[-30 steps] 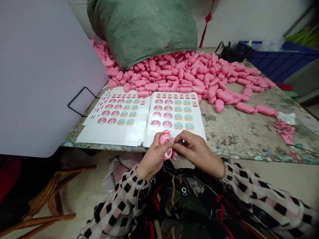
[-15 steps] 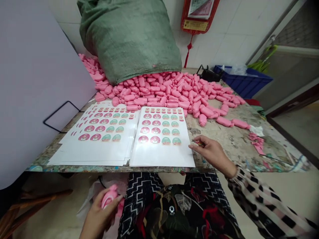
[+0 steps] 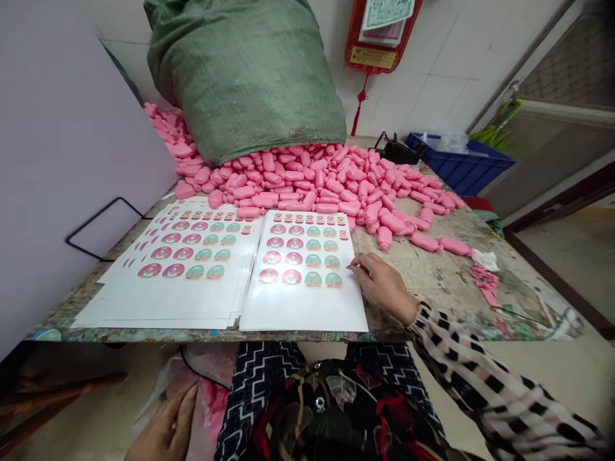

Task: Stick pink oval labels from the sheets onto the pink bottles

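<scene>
- Your right hand [image 3: 382, 286] rests beside the label sheet's right edge, fingertips [image 3: 359, 265] pinched closed on a tiny item, too small to identify.
- Your left hand [image 3: 163, 426] hangs below the table at seven o'clock, fingers extended; you cannot tell whether they grip anything.
- The label sheet [image 3: 302, 307] lies at twelve o'clock on the worn table [image 3: 456, 282], below a heap of pink plastic bottles [image 3: 307, 186].

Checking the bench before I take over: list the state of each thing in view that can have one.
Left hand: open, low by the lap, nothing visible in it
Right hand: pinching a small pointed item beside the labels
Top sticker sheet: lying flat, rows of round labels
Green woven sack: tipped over, spilling
Pink plastic bottles: loose in a heap
</scene>
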A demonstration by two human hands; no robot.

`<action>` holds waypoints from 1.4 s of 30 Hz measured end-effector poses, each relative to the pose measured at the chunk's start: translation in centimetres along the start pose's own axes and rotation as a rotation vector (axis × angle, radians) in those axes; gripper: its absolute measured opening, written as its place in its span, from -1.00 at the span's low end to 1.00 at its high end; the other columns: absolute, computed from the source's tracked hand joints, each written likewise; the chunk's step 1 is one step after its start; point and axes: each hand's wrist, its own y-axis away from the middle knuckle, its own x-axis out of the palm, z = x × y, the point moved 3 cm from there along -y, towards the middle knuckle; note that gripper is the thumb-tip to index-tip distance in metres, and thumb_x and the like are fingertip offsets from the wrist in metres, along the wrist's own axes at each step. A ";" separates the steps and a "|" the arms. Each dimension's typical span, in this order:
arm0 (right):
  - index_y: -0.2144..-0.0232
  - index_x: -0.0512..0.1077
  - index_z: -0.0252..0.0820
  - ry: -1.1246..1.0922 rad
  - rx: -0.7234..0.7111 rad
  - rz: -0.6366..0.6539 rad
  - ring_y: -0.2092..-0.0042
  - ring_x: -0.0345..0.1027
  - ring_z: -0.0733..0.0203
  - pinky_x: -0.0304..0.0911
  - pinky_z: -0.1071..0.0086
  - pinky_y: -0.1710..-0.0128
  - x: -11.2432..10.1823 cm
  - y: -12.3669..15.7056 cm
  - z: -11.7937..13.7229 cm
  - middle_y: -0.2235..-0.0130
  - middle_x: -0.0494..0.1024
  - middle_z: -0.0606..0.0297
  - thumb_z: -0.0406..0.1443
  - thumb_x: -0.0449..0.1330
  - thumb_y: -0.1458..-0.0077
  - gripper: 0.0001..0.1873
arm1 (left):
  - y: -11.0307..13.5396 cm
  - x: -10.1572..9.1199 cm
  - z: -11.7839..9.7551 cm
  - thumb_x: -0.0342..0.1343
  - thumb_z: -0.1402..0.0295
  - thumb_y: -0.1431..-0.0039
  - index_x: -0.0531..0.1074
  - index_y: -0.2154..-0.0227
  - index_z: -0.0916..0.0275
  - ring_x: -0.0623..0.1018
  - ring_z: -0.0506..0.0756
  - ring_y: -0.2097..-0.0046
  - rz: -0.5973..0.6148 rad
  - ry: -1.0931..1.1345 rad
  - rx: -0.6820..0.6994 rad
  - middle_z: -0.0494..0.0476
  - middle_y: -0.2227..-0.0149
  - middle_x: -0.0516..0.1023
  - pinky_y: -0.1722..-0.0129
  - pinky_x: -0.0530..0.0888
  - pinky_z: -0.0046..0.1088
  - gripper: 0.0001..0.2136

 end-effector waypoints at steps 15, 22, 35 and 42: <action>0.29 0.34 -0.14 0.140 -0.177 0.161 0.31 0.28 0.27 0.02 0.42 0.45 3.7 3.3 7.6 0.25 0.35 0.27 -0.22 -0.12 -0.24 -0.75 | -7.3 2.2 -16.6 -0.07 0.12 -0.18 0.26 -0.09 0.26 0.26 0.28 -0.16 -0.002 -0.298 0.760 0.20 -0.15 0.29 -0.14 0.15 0.01 -0.53; 0.30 0.32 -0.15 0.090 -0.110 0.165 0.31 0.29 0.26 0.05 0.42 0.43 3.8 3.8 7.5 0.25 0.35 0.25 -0.23 -0.12 -0.24 -0.75 | -7.5 2.5 -16.1 -0.04 0.15 -0.17 0.26 -0.09 0.29 0.25 0.28 -0.17 0.000 -0.271 0.803 0.22 -0.15 0.29 -0.14 0.19 -0.06 -0.53; 0.44 0.38 -0.17 -0.500 0.167 0.226 0.36 0.28 0.29 0.11 0.44 0.37 5.1 2.0 5.8 0.41 0.44 0.38 -0.26 0.08 -0.06 -0.87 | -7.9 1.4 -16.6 0.02 0.19 -0.14 0.26 -0.09 0.12 0.31 0.28 -0.13 -0.116 -0.305 0.928 0.17 -0.14 0.31 -0.02 0.32 -0.09 -0.56; 0.43 0.37 -0.16 -0.377 0.091 0.273 0.36 0.29 0.28 0.10 0.43 0.38 3.0 1.7 6.6 0.40 0.44 0.34 -0.12 0.04 -0.11 -0.74 | -8.6 -0.1 -18.2 -0.02 0.48 -0.14 0.45 0.14 0.10 0.41 0.20 -0.01 -0.207 -0.131 0.986 0.05 0.10 0.53 -0.15 0.08 0.04 -0.73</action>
